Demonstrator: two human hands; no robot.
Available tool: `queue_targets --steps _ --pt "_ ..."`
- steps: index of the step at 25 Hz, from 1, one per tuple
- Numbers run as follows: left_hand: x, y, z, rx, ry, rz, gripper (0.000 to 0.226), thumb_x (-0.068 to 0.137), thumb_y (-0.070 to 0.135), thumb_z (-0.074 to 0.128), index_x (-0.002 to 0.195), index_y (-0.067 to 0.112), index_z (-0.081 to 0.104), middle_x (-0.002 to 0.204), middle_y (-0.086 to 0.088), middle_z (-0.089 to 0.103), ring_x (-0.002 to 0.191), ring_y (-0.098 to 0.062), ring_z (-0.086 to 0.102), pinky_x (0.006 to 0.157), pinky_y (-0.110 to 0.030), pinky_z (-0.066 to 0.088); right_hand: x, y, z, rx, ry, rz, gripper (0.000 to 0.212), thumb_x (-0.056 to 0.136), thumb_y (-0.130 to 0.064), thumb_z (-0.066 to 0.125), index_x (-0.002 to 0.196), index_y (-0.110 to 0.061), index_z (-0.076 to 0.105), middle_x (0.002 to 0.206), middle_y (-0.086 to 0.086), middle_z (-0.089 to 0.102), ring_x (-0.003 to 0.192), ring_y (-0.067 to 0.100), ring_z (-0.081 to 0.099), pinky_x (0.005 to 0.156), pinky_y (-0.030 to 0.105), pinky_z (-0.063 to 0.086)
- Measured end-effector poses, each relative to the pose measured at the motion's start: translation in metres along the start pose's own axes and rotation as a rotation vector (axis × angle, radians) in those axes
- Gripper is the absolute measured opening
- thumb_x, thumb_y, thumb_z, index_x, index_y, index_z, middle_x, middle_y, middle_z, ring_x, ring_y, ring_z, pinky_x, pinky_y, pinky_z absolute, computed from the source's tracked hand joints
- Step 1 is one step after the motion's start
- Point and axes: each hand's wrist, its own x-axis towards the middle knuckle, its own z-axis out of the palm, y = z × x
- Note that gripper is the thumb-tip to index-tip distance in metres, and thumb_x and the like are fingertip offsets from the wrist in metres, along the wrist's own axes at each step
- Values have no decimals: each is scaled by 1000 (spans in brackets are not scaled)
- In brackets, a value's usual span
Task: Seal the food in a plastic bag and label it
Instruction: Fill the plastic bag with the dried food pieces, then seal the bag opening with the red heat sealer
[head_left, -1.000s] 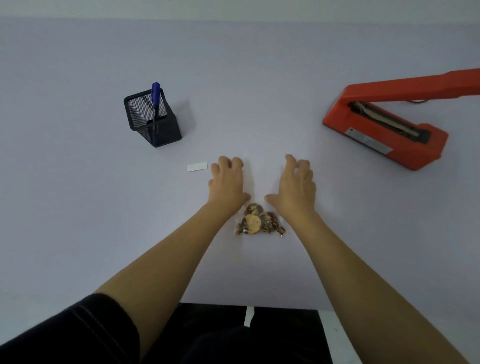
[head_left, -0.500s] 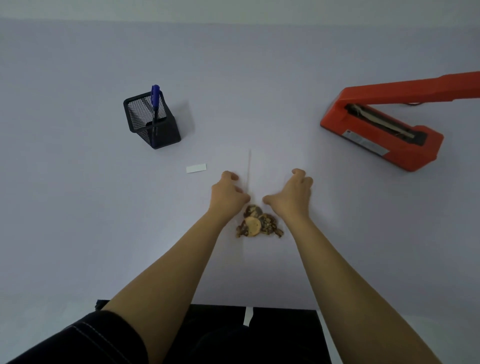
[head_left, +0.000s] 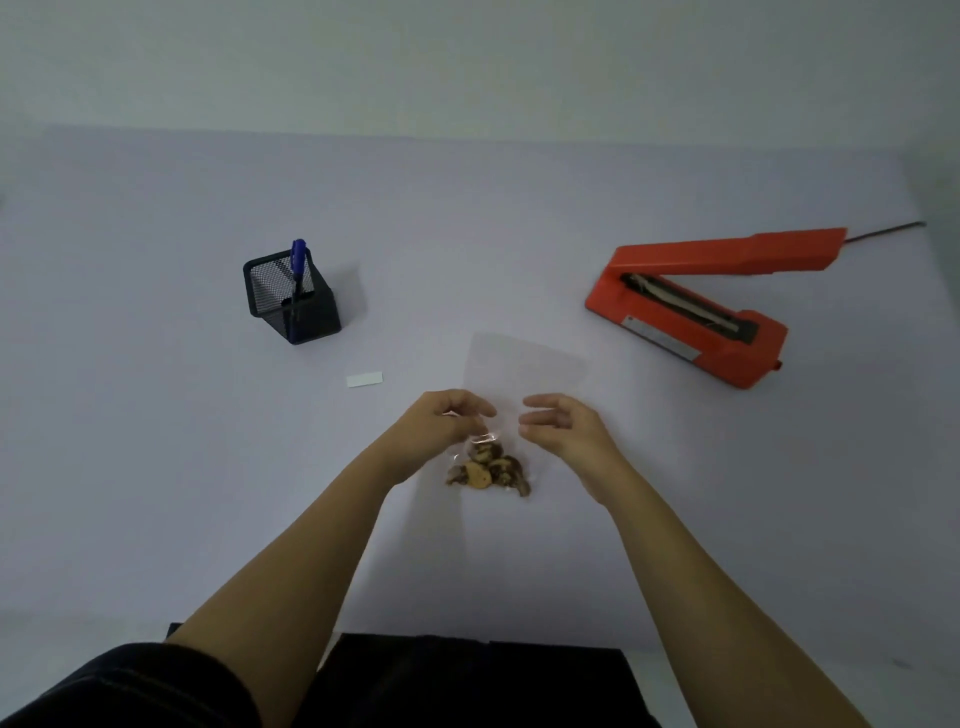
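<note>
**Desk:** What are the hands doing?

**Photographer:** The left hand (head_left: 441, 426) has its fingers curled. Thumb and fingertips pinch the crinkled film of a clear plastic bag (head_left: 524, 364) just above the food. The right hand (head_left: 563, 428) hangs beside it, fingers loosely bent and parted, gripping nothing. Whether its fingertips touch the film cannot be told.

**Desk:** And where is the food?

**Photographer:** The brown and tan food pieces (head_left: 488, 470) are bunched in the near end of the bag, between the two wrists, on a pale lilac table (head_left: 156, 467). The rest of the bag lies flat on the table beyond the hands.

**Desk:** What else is in shot?

**Photographer:** A small white rectangular label (head_left: 364, 380) lies flat to the left of the bag, near the left hand but apart from it. Farther left and back stands a black mesh pen holder (head_left: 291, 299) with a blue pen (head_left: 297, 260) upright inside. Well to the right sits a red-orange heat sealer (head_left: 685, 317), its long arm raised above the base. A dark sleeve (head_left: 130, 686) covers the upper left arm at the bottom edge.
</note>
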Motion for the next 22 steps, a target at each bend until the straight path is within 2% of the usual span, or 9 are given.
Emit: queue_targets --steps 3,8,11,14,18,20,22 --pt "1 17 17 -15 -72 33 22 88 -1 54 103 12 65 93 1 68 84 -9 64 83 -25 51 -16 -9 -28 -5 -18 -36 23 77 -1 70 92 -19 66 90 3 70 88 15 65 80 20 49" --pt "13 43 53 -28 -160 32 25 88 -3 53 102 14 65 95 -2 71 88 -11 66 87 -26 50 -37 -14 -83 -31 -64 -26 17 78 -8 71 90 -19 69 96 3 72 94 13 66 85 22 49" --pt "23 53 76 -34 -192 37 22 89 0 54 100 15 66 95 -2 72 89 -13 66 89 -27 50 -46 -11 -111 71 -52 26 12 85 -10 64 91 -19 70 99 5 72 96 16 67 88 27 49" --pt "32 62 102 -84 -166 33 18 91 4 53 99 12 67 92 -2 72 86 -13 66 83 -23 52 -51 -8 -136 169 -12 108 15 91 -13 55 94 -14 69 99 6 72 96 16 67 89 28 49" --pt "46 63 131 -152 -124 68 15 90 14 55 88 8 69 82 -3 68 81 -14 64 83 -29 48 -54 -8 -157 276 71 164 21 88 -20 61 99 -4 69 96 7 69 85 16 68 73 23 55" --pt "51 65 142 -147 -71 81 20 89 20 55 76 13 68 72 3 62 73 -10 58 82 -28 44 -54 -8 -162 322 102 172 23 85 -17 63 100 -1 68 89 6 65 73 13 66 64 21 55" --pt "58 71 153 -128 12 70 27 94 17 50 76 12 70 69 5 63 67 -5 58 79 -24 44 -51 -8 -169 360 123 180 17 85 -15 63 97 -4 70 89 6 64 73 14 67 61 21 55"
